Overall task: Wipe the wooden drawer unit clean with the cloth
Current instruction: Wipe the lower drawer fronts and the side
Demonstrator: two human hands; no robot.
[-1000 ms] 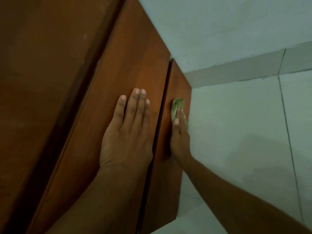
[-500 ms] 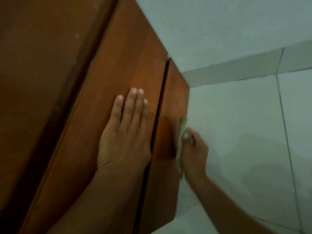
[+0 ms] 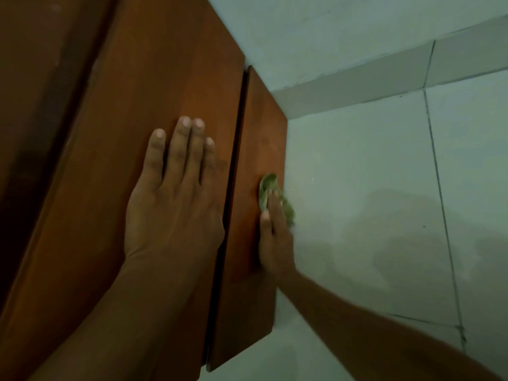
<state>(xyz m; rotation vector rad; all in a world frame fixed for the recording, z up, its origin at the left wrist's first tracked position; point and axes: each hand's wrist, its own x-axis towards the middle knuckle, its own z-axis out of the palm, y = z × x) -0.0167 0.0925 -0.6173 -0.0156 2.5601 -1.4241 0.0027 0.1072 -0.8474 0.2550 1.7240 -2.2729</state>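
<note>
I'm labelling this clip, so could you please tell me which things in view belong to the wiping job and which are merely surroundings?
Part of the job:
- wooden drawer unit
- green cloth
- right hand, pressing the cloth on the unit's side panel
- left hand, flat on the unit's top

Just surroundings:
- tiled floor
- wall

Green cloth (image 3: 268, 188) against brown drawer unit (image 3: 170, 78)

Pale tiled floor (image 3: 371, 215) fills the right, crossed by thin dark grout lines (image 3: 439, 193); shadows mottle it. A plain wall (image 3: 316, 28) rises above a low tiled skirting (image 3: 357, 83).
</note>
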